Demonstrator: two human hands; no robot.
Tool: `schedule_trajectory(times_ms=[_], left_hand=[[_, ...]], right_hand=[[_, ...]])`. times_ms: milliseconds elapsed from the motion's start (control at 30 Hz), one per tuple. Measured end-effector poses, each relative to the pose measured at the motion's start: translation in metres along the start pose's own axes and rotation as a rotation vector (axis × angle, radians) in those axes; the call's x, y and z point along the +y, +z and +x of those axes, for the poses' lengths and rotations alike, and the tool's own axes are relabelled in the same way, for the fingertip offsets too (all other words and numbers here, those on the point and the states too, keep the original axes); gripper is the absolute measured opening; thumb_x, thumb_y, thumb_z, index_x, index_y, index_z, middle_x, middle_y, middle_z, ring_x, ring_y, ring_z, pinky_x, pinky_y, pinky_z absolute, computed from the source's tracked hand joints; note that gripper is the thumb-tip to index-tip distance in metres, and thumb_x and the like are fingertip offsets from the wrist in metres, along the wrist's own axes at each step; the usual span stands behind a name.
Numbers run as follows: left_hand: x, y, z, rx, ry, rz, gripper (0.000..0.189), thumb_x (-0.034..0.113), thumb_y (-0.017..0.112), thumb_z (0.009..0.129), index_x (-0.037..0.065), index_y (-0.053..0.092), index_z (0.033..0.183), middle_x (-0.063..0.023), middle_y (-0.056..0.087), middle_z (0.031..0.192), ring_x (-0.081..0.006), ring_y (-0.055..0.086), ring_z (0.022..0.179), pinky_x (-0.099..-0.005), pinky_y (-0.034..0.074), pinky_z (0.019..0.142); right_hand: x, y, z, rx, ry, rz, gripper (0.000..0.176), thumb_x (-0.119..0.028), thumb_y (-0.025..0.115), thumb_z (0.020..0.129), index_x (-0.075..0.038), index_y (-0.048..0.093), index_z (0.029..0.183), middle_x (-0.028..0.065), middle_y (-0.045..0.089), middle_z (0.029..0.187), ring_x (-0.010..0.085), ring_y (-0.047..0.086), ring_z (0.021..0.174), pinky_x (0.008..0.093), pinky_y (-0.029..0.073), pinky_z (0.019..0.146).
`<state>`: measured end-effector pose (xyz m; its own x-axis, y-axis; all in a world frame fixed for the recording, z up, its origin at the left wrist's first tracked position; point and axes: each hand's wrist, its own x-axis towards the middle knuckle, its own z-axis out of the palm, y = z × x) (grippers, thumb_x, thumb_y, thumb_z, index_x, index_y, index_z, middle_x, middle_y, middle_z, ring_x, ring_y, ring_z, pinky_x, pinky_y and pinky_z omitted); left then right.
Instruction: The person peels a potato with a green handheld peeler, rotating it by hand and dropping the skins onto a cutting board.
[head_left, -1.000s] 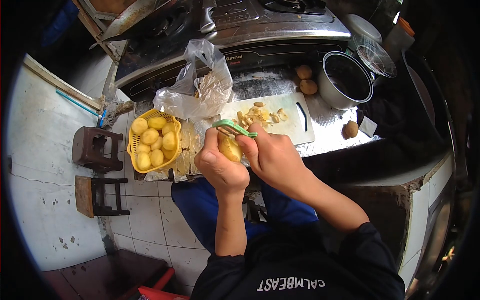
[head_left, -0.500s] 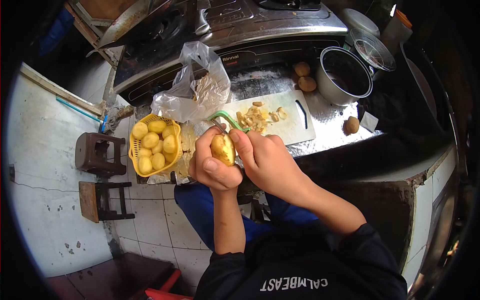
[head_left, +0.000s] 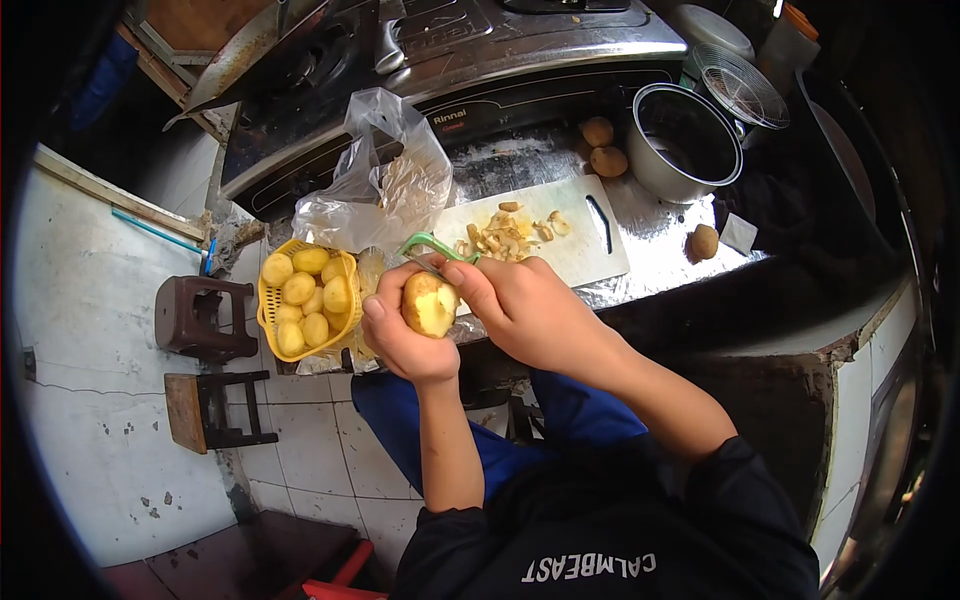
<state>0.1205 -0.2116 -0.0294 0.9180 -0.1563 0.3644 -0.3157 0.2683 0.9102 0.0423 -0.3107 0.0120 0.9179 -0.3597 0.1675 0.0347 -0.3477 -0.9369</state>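
My left hand point(head_left: 408, 335) holds a partly peeled potato point(head_left: 431, 306), pale where the skin is off and brown elsewhere. My right hand point(head_left: 520, 305) grips a green peeler point(head_left: 430, 242), its blade close to the top of the potato. Behind my hands lies a white cutting board point(head_left: 585, 251) with a heap of peelings point(head_left: 503, 237). A yellow basket point(head_left: 264, 316) of peeled potatoes point(head_left: 298, 288) stands to the left of my left hand. Beside it, a crumpled clear plastic bag point(head_left: 400, 165) rests near the board.
Two brown potatoes point(head_left: 608, 160) lie by a metal pot point(head_left: 668, 178), with another point(head_left: 704, 241) further right. A stove point(head_left: 560, 60) runs along the back. A wire strainer point(head_left: 742, 88) is behind the pot. Two stools point(head_left: 190, 412) stand on the floor at left.
Both hands have shifted slightly left with the potato and peeler. The potato is turned, and more of its pale peeled side shows.
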Motion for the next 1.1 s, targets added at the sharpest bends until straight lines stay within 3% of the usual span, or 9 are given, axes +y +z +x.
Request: schedule_trajectory(times_ms=[67,167,267,433,800,867,933,1067,1100], left_hand=[[0.002,-0.006,-0.002,-0.008,-0.098,-0.039,0.062,0.041,0.025,0.096,-0.006,0.062,0.08,-0.0143,0.065,0.074,-0.0205,0.061,0.07,-0.0289,0.048,0.068],[0.014,-0.008,-0.001,-0.205,-0.251,-0.257,0.053,0.05,0.029,0.093,0.006,0.054,0.081,-0.0045,0.054,0.067,-0.0119,0.047,0.052,-0.0221,0.034,0.041],[0.022,0.001,0.004,-0.184,-0.442,-0.41,0.058,0.048,0.024,0.095,0.0,0.055,0.082,-0.0096,0.053,0.058,-0.0141,0.041,0.04,-0.0239,0.03,0.037],[0.003,-0.002,0.019,-0.303,-0.629,-0.511,0.067,0.052,0.022,0.096,-0.003,0.056,0.113,-0.008,0.055,0.058,-0.0118,0.037,0.037,-0.0213,0.027,0.035],[-0.018,0.0,0.022,-0.27,-0.726,-0.393,0.068,0.055,0.025,0.098,-0.003,0.06,0.1,-0.011,0.06,0.07,-0.0124,0.048,0.045,-0.0194,0.029,0.037],[-0.016,-0.001,0.021,-0.322,-0.735,-0.335,0.072,0.058,0.025,0.098,-0.004,0.061,0.098,-0.0103,0.061,0.073,-0.012,0.051,0.049,-0.0189,0.03,0.039],[-0.007,-0.001,0.019,-0.355,-0.711,-0.351,0.08,0.064,0.022,0.096,-0.006,0.061,0.097,-0.0093,0.062,0.078,-0.0104,0.052,0.056,-0.0191,0.034,0.044],[0.007,-0.017,0.02,-0.758,-0.484,-0.261,0.053,0.044,0.064,0.088,-0.005,0.058,0.108,-0.0051,0.061,0.085,-0.0076,0.054,0.068,-0.0193,0.039,0.054],[0.007,-0.017,0.019,-0.776,-0.491,-0.319,0.047,0.02,0.08,0.076,-0.003,0.056,0.11,-0.0023,0.059,0.088,-0.0068,0.055,0.074,-0.0201,0.044,0.063]], right_hand=[[0.0,-0.005,0.0,-0.031,-0.098,-0.185,0.047,-0.033,0.044,0.099,0.004,0.059,0.076,0.0244,0.059,0.061,0.0432,0.059,0.058,0.0458,0.049,0.055],[0.002,-0.006,0.002,-0.01,-0.146,-0.232,0.043,-0.031,0.046,0.098,0.004,0.059,0.077,0.0235,0.057,0.059,0.0424,0.058,0.057,0.0462,0.048,0.054],[0.01,-0.006,0.008,0.026,-0.147,-0.212,0.041,-0.031,0.047,0.098,0.003,0.059,0.078,0.023,0.056,0.058,0.042,0.057,0.055,0.0459,0.047,0.053],[0.023,-0.019,0.02,0.142,0.017,-0.211,0.042,-0.034,0.055,0.094,0.004,0.059,0.078,0.0225,0.057,0.058,0.0411,0.058,0.054,0.0441,0.045,0.051],[0.04,-0.03,0.02,0.154,0.094,-0.244,0.051,-0.043,0.071,0.08,0.005,0.053,0.08,0.0216,0.06,0.06,0.0378,0.064,0.058,0.0404,0.049,0.053],[0.042,-0.025,0.015,0.047,-0.156,-0.203,0.05,-0.04,0.074,0.078,0.005,0.052,0.086,0.02,0.061,0.062,0.0363,0.064,0.059,0.0384,0.049,0.053],[0.04,-0.024,0.011,0.023,-0.095,-0.267,0.06,-0.045,0.076,0.074,0.001,0.055,0.108,0.0119,0.063,0.067,0.0276,0.065,0.059,0.0314,0.049,0.058],[0.028,-0.026,0.005,0.072,-0.126,-0.06,0.046,-0.039,0.072,0.08,0.0,0.052,0.094,0.0169,0.059,0.06,0.0336,0.064,0.057,0.038,0.047,0.051],[0.026,-0.027,0.004,0.06,-0.141,-0.013,0.042,-0.038,0.069,0.084,0.0,0.052,0.093,0.0171,0.059,0.06,0.0341,0.063,0.056,0.0384,0.046,0.05]])
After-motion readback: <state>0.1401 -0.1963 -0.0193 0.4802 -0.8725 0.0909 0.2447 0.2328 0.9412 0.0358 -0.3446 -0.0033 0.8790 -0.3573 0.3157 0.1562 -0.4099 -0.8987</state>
